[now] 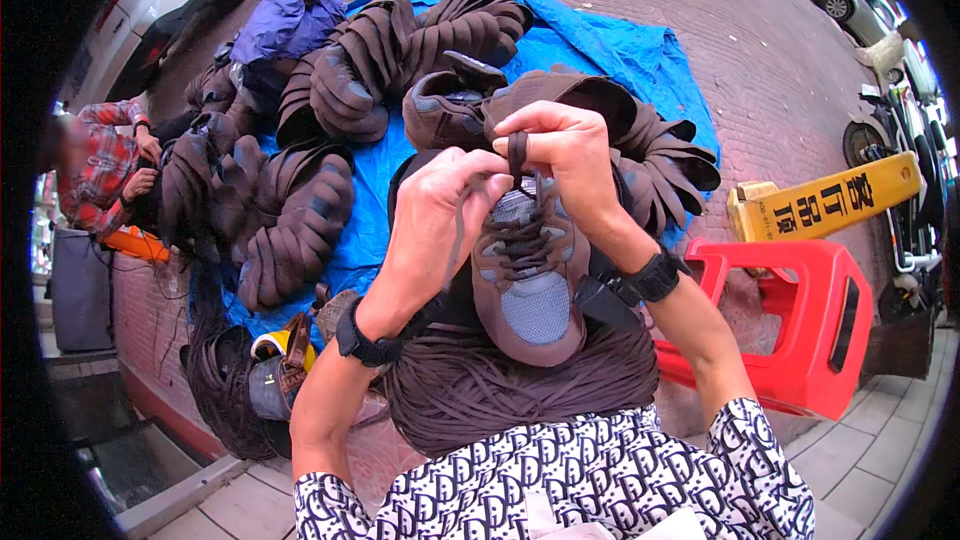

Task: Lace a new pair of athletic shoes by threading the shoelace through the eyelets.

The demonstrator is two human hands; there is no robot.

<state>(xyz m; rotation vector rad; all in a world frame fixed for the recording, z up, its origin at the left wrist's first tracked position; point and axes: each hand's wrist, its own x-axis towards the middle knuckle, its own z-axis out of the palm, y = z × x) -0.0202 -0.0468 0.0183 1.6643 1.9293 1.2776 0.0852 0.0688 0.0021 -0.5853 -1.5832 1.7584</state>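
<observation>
A brown shoe (534, 312) with a grey mesh toe sits before me, its toe pointing toward me. Dark lace crosses its lower eyelets. Above its tongue, my right hand (568, 155) pinches a dark shoelace (517, 153) between thumb and fingers. My left hand (440, 210) is closed on the shoelace too, just left of the tongue, and a strand trails down from its fingers. Black bands circle both wrists. On my lap, below the shoe, lies a thick bundle of dark laces (520, 385).
Rows of stacked brown shoes (300, 225) cover a blue tarp (640, 70). Right of me stand a red plastic stool (840, 340) and a yellow board (830, 200). A co-worker in a plaid shirt (105, 155) sits at the left. Parked cars (165, 0) are behind.
</observation>
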